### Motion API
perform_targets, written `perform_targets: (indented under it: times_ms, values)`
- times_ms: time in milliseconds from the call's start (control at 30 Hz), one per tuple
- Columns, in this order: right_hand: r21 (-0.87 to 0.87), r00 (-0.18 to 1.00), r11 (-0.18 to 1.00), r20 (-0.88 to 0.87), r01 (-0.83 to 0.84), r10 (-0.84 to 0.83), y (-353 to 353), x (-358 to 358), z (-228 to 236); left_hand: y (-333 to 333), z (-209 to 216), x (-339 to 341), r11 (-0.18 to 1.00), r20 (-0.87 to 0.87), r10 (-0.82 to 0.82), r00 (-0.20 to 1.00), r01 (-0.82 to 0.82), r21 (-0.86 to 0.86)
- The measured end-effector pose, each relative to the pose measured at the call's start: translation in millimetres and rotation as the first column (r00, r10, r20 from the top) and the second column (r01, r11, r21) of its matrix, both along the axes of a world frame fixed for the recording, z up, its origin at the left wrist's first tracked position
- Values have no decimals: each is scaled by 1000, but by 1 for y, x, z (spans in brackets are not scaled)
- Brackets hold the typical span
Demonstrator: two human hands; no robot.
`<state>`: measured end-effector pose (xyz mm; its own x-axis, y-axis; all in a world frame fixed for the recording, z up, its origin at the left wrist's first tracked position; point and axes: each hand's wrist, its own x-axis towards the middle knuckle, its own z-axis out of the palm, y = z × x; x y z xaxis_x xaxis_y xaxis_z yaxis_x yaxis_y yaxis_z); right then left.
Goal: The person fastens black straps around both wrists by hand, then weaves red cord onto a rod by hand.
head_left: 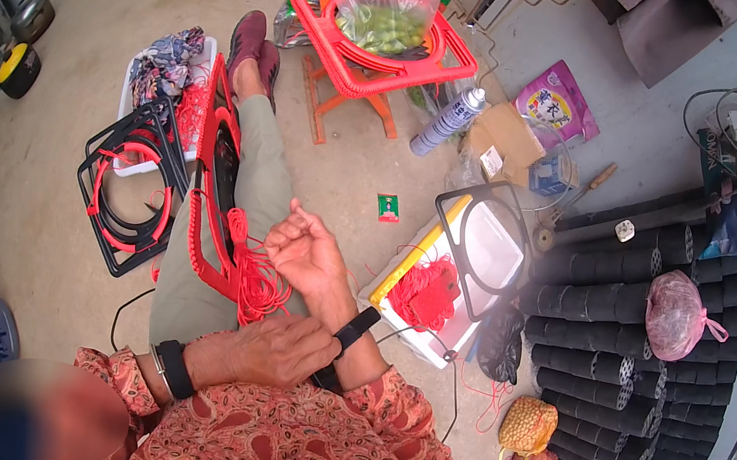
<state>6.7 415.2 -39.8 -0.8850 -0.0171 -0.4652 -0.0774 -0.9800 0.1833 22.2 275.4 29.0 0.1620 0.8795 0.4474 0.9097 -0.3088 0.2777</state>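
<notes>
My left hand reaches across my lap. Its fingers close on the black wristband on my right wrist. Palm up, my right hand has its fingers loosely curled and holds nothing. Beside it, a bundle of red cord lies over my thigh. The cord hangs by a red plastic frame with a black inner ring, which stands on edge against my leg. Another black band and a bracelet circle my left wrist.
A black frame with a red ring leans by a white basket of cloth and cord. At right stands a foam box with red cord. Ahead are a red-topped stool and a spray can. Black rolls line the wall.
</notes>
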Motion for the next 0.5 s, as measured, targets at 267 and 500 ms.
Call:
perform_targets:
  times_ms: [267,500]
  values:
    - [-18,1000,1000,-18,-6,5,-2,0,-8,7,-4,1,997,-24,40,999,-41,-58]
    - [-15,1000,1000,-16,2,-3,0,-1,-10,4,-2,-5,997,-51,-82,995,81,-19]
